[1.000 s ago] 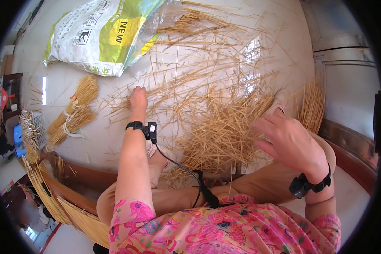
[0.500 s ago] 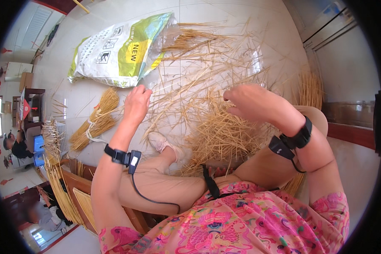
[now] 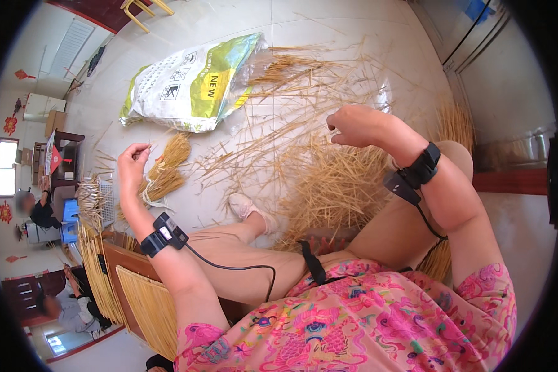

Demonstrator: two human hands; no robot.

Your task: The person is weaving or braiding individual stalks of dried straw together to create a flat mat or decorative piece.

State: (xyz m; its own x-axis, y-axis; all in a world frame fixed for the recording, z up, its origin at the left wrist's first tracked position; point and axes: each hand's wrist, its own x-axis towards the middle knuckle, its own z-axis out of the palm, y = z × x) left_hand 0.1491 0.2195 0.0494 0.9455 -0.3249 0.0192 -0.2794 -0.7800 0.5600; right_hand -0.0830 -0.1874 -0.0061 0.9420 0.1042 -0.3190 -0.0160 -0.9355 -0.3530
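Observation:
My left hand [image 3: 134,166] is raised at the left, thumb and fingertips pinched together; anything between them is too fine to make out. Just right of it lies a bundle of straw [image 3: 175,152], tied with a white strip. My right hand [image 3: 355,126] hovers over the far edge of a heap of loose straw [image 3: 338,189], its fingers curled in and partly hidden from view. Beyond my hands, a white and green plastic bag [image 3: 195,84] lies on its side, with straw stalks [image 3: 288,67] at its mouth. Stray stalks lie scattered over the tiles between bag and heap.
A bundle of stalks [image 3: 454,127] stands against the right-hand cabinet [image 3: 508,93]. To my left are a wooden frame with pale stalks [image 3: 146,304], a white basket [image 3: 107,201] and blue stools [image 3: 70,211]. Two people sit farther left. Yellow stool legs [image 3: 136,15] show at the top.
My left hand has moved left, away from the bag's near edge to beside the tied bundle. My right hand has barely shifted. The whole view has turned slightly.

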